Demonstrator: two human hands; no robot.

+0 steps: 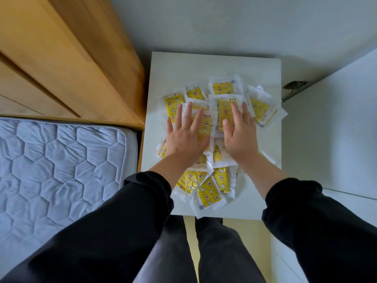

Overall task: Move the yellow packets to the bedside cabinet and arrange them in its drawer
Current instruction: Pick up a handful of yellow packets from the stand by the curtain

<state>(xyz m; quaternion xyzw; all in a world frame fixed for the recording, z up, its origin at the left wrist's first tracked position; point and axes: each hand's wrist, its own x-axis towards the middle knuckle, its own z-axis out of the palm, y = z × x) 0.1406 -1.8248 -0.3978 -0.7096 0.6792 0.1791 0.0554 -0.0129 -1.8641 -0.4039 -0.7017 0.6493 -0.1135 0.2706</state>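
Note:
Several yellow packets (208, 193) in clear wrappers, printed with stars and moons, lie in a loose overlapping heap on the white top of the bedside cabinet (204, 66). My left hand (183, 137) rests flat on the left side of the heap with its fingers straight and spread. My right hand (238, 135) lies flat on the middle of the heap, fingers straight. More packets (259, 105) fan out to the right of my right hand. No drawer shows from this angle.
A wooden headboard (71, 58) stands to the cabinet's left, with a quilted pale blue mattress (61, 170) below it. A white wall or panel (336, 139) borders the cabinet's right side. My legs stand against the cabinet's front edge.

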